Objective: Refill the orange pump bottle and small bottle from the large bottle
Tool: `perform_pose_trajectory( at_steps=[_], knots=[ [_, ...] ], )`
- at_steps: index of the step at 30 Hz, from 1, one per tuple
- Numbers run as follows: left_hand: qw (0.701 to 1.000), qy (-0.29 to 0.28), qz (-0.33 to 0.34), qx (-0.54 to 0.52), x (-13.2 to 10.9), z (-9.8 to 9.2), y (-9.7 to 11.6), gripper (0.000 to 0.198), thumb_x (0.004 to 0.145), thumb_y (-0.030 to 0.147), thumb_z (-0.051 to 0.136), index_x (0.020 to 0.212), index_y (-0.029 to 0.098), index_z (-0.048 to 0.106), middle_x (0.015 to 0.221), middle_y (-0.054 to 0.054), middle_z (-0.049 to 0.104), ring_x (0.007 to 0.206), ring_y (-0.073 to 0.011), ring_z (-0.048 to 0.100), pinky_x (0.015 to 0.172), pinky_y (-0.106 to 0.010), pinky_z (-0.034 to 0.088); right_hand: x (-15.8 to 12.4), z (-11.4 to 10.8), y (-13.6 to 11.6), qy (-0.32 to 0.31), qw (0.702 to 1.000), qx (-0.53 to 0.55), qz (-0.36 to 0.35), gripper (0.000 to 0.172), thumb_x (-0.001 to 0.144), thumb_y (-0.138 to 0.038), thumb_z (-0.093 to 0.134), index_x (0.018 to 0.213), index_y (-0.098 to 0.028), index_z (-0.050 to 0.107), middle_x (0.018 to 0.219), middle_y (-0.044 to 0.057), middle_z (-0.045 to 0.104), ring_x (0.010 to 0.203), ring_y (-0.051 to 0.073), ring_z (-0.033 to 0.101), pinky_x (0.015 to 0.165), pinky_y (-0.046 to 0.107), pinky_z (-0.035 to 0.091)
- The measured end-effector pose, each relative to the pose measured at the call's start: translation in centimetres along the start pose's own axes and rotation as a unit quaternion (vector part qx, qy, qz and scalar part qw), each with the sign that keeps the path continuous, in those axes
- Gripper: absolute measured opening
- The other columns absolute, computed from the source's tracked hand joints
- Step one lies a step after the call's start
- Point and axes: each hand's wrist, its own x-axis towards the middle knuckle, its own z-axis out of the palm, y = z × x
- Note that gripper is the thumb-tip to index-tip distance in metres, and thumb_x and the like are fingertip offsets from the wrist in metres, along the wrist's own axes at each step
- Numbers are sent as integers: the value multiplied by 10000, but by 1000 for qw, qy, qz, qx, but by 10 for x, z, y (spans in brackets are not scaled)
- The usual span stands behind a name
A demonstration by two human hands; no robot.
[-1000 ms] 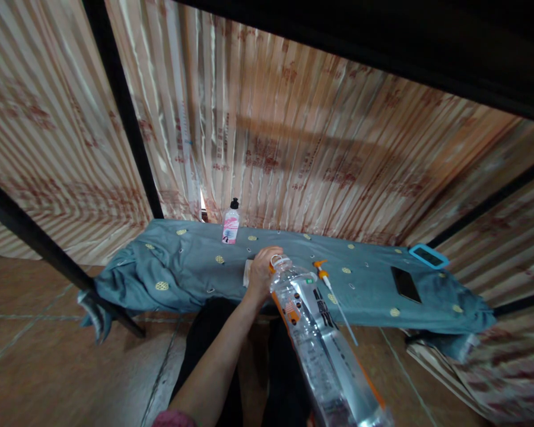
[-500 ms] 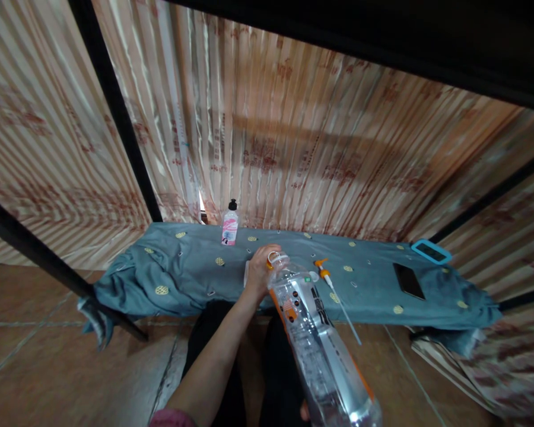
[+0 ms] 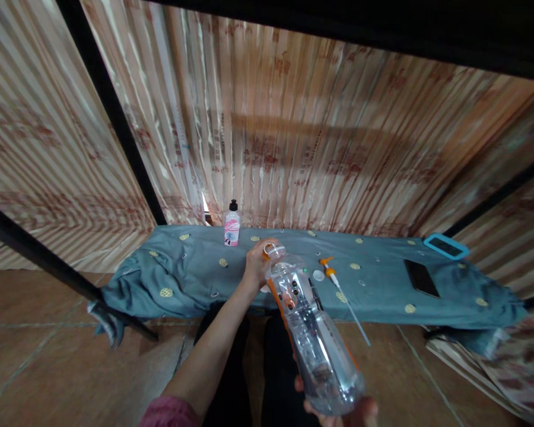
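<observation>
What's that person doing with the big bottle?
A person holds a big clear bottle tilted over their lap. The right hand cups its base, and the left hand holds its neck. On the teal cloth lie an orange pump with its tube and a white cap; a small pink-labelled bottle stands farther back.

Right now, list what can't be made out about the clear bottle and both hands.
All in the head view:
1. Right hand: cut off by the bottom edge and covered by the base of the clear bottle; only a few fingers show.
2. Left hand: fingers hidden behind the bottle's neck, so its grip is unclear.
3. The bottle's label print: blurred, unreadable.
4. Pink-labelled bottle: text too small.
</observation>
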Motion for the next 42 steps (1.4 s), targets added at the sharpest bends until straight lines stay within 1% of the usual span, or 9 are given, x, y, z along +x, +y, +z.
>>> perform_pose_trajectory(
  at_steps=[2, 5, 14, 20, 25, 30, 34, 38, 42],
  knots=[
    [1000, -1, -19, -4, 3, -1, -2, 181, 743, 292, 643, 895, 195, 657, 942, -59, 697, 888, -196, 646, 813, -320, 502, 2, 4, 1, 20, 999, 28, -24, 594, 549, -619, 740, 994, -227, 706, 950, 102, 736, 884, 274, 684, 651, 305, 553],
    [998, -7, -57, -15, 9, -2, -3, 201, 708, 268, 671, 891, 188, 653, 927, -53, 705, 858, -193, 655, 797, -309, 507, 10, 6, 1, 40, 997, 58, -26, 550, 557, -582, 753, 978, -231, 711, 1009, 111, 724, 829, 284, 690, 615, 315, 549],
    [994, -43, -102, -22, 23, 4, -4, 166, 692, 249, 670, 840, 175, 663, 807, -19, 709, 736, -163, 642, 703, -262, 495, 36, -13, -4, 10, 993, 116, -20, 627, 544, -556, 768, 1059, -210, 676, 1057, 180, 696, 765, 271, 690, 562, 300, 540],
    [991, -63, -110, -35, 33, 4, -6, 198, 719, 309, 638, 840, 155, 666, 707, -15, 678, 659, -149, 606, 624, -242, 463, 32, -25, -13, 20, 992, 124, -26, 762, 493, -585, 781, 1139, -214, 623, 1053, 188, 684, 717, 241, 650, 498, 285, 503],
    [990, -60, -121, -30, 38, 6, -12, 279, 704, 399, 662, 831, 151, 671, 716, -22, 677, 673, -148, 603, 641, -246, 466, 25, -34, -19, 25, 991, 124, -31, 826, 458, -617, 777, 1169, -237, 596, 1059, 184, 674, 662, 233, 624, 454, 302, 471],
    [989, -57, -127, -44, 37, 9, -10, 286, 696, 397, 668, 834, 147, 665, 731, -28, 678, 685, -149, 606, 655, -250, 464, 16, -45, -20, 54, 988, 143, -14, 868, 409, -622, 793, 1163, -248, 585, 1102, 172, 649, 786, 275, 627, 475, 304, 474],
    [990, -56, -123, -44, 36, 12, -5, 285, 699, 400, 665, 827, 145, 664, 737, -31, 679, 697, -152, 609, 661, -250, 463, 18, -48, -20, -12, 987, 160, 7, 837, 439, -622, 785, 1156, -228, 607, 1074, 191, 653, 685, 235, 620, 443, 269, 441],
    [990, -60, -120, -49, 34, 14, -4, 299, 698, 413, 667, 834, 147, 662, 726, -23, 677, 677, -145, 608, 660, -247, 466, 28, -39, -18, -75, 977, 200, -11, 753, 542, -658, 715, 1160, -238, 617, 993, 184, 674, 590, 146, 592, 394, 165, 385],
    [991, -50, -119, -47, 32, 15, -6, 332, 696, 449, 664, 836, 147, 662, 744, -25, 678, 683, -146, 607, 659, -250, 471, 40, -28, -19, -171, 955, 244, 10, 769, 578, -698, 654, 1139, -174, 618, 897, 151, 665, 481, 62, 529, 300, 87, 268]
  ],
)
